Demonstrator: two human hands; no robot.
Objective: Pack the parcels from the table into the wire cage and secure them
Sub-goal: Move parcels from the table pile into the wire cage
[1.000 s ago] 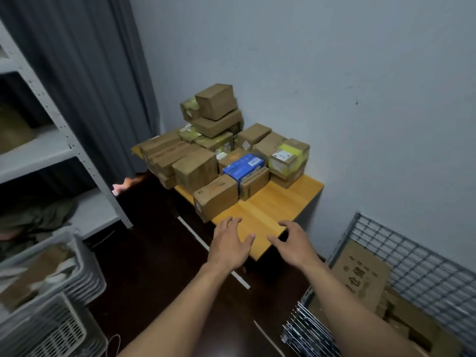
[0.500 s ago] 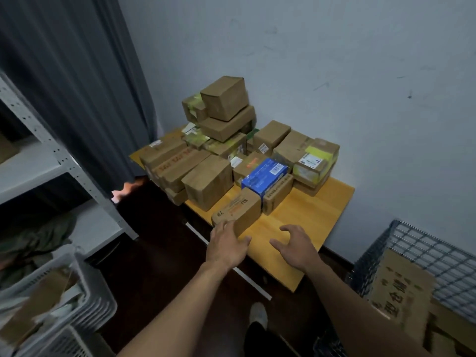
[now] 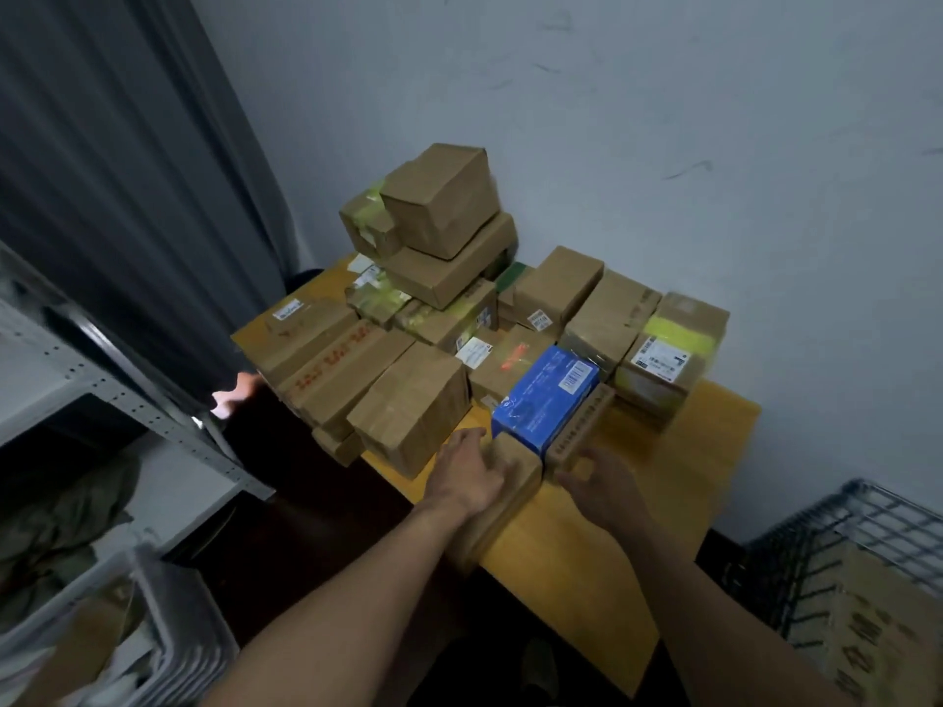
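At the centre of the frame, the left grip (image 3: 469, 477) lies with fairly straight fingers on the left side of a brown box (image 3: 515, 489) at the desk's (image 3: 638, 553) front edge. The right grip (image 3: 602, 482) hangs just right of that box, fingers loosely curled, holding nothing. A blue box (image 3: 546, 395) sits just behind. The other parcels (image 3: 444, 257) are piled further back, upper centre. The cage (image 3: 867, 517) stands at lower right, well apart from both.

Parcels (image 3: 408, 400) crowd the table (image 3: 587, 579) at back and left, stacked near the wall (image 3: 663, 145); nearest parcel (image 3: 515, 482) at front edge, left hand (image 3: 467, 477) on it, right hand (image 3: 602, 487) just right; wire cage (image 3: 867, 523) right of table; shelf (image 3: 127, 400) left, curtain (image 3: 127, 170) behind it.
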